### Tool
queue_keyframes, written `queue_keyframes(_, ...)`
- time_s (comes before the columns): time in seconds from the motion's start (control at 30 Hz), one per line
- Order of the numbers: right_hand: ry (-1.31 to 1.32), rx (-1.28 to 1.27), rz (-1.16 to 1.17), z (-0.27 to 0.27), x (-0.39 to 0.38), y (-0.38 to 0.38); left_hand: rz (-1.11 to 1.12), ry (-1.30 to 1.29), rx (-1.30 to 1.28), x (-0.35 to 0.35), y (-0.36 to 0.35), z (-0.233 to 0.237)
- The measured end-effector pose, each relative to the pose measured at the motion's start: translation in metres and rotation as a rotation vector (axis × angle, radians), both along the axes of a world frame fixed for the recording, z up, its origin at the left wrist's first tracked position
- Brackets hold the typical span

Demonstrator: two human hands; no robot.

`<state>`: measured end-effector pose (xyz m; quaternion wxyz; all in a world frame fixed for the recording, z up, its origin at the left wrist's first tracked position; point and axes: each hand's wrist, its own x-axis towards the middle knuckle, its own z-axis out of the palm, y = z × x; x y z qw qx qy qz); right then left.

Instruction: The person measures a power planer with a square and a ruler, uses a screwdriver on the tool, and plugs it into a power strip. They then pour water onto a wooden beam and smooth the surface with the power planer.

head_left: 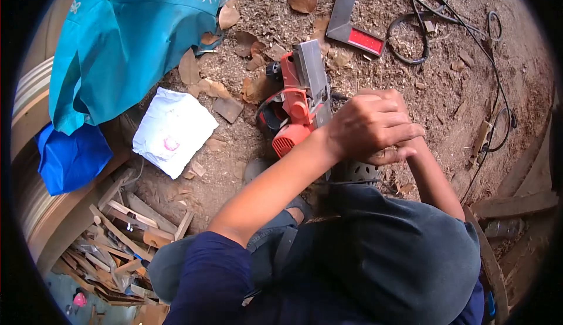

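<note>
My left hand (372, 127) is closed over my right hand and wrist, in front of my knees. Most of my right hand (387, 95) is hidden behind it, so its fingers cannot be made out. Just left of the hands, a red electric planer (296, 105) lies on the ground with its flat metal sole turned to the side. Neither hand touches the planer. Further off, beyond the hands, lies a metal square (346, 17) with a red inlay in its stock.
Shavings and dry leaves cover the ground. A black cable (419, 43) loops at the upper right. Teal cloth (132, 43), a white crumpled packet (174, 131) and a blue cloth bag (73, 158) lie at left, above a heap of wood offcuts (117, 237). Boards (516, 205) stand at right.
</note>
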<state>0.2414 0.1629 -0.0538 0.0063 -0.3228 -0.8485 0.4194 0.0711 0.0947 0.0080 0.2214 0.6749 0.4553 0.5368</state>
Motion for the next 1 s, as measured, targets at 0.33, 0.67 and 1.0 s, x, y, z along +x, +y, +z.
queue_keyframes(0.33, -0.001, -0.012, 0.022, -0.009, -0.004, 0.005, -0.048, 0.173, -0.067, -0.003, -0.001, -0.009)
queue_keyframes(0.67, 0.003, -0.016, 0.044, -0.017, -0.012, 0.008, -0.032, 0.2, -0.067, -0.004, -0.002, -0.012)
queue_keyframes(1.0, 0.001, -0.021, 0.051, -0.022, -0.015, 0.006, -0.023, 0.245, -0.135, -0.004, -0.001, -0.018)
